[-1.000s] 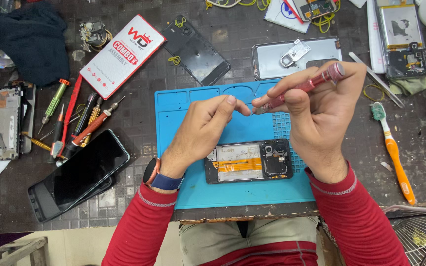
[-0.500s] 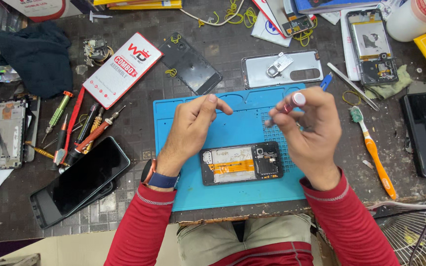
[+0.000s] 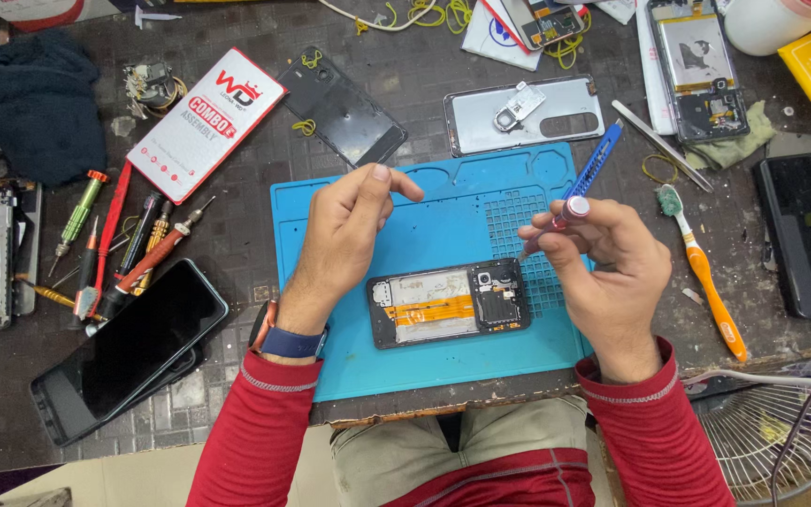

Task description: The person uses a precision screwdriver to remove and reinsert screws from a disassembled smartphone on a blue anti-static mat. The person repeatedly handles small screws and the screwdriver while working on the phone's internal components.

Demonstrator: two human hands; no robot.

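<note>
The opened phone (image 3: 450, 303) (back cover off, orange ribbon showing) lies flat on the blue mat (image 3: 424, 361) at the counter's (image 3: 237, 225) centre, between both hands. At its 2 o'clock the right hand (image 3: 607, 258) has its grip pinched on a small screwdriver (image 3: 556, 222), tip slanting down toward the phone's camera end. At the phone's 11 o'clock the left hand (image 3: 344, 235) hovers, thumb and forefinger pressed together; whether they hold something I cannot tell.

There is only one camera, worn on the person's head. It looks almost straight down at the dark surface (image 3: 237, 376) from close above, with the blue mat (image 3: 424, 361) in the centre and the person's lap at the bottom edge.
</note>
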